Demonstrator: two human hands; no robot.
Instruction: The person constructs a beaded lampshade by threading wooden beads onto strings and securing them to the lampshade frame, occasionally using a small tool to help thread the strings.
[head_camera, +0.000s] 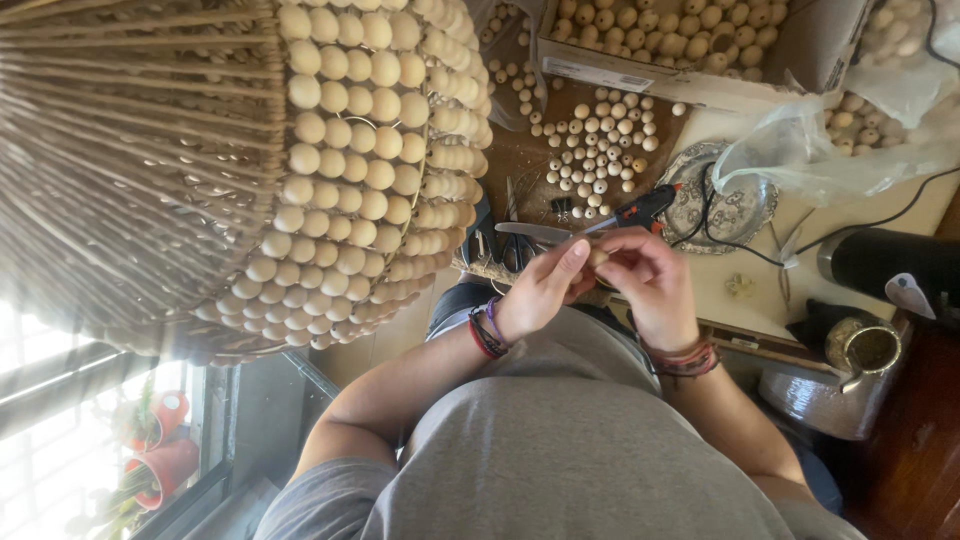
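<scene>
Left hand (545, 290) and right hand (650, 280) meet at frame centre, both pinching one wooden bead (598, 258) between fingertips. Loose wooden beads (600, 140) lie on the surface (520, 160) at 12 o'clock; glue gun (640, 210) just beyond the hands; beaded rattan lampshade (330, 170) at 10 o'clock.

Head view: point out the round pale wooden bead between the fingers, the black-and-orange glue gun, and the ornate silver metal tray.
Round pale wooden bead (598, 257), head view, its visible side between the fingers.
Black-and-orange glue gun (640, 208), head view, body.
Ornate silver metal tray (700, 160), head view, upper-left rim.
</scene>
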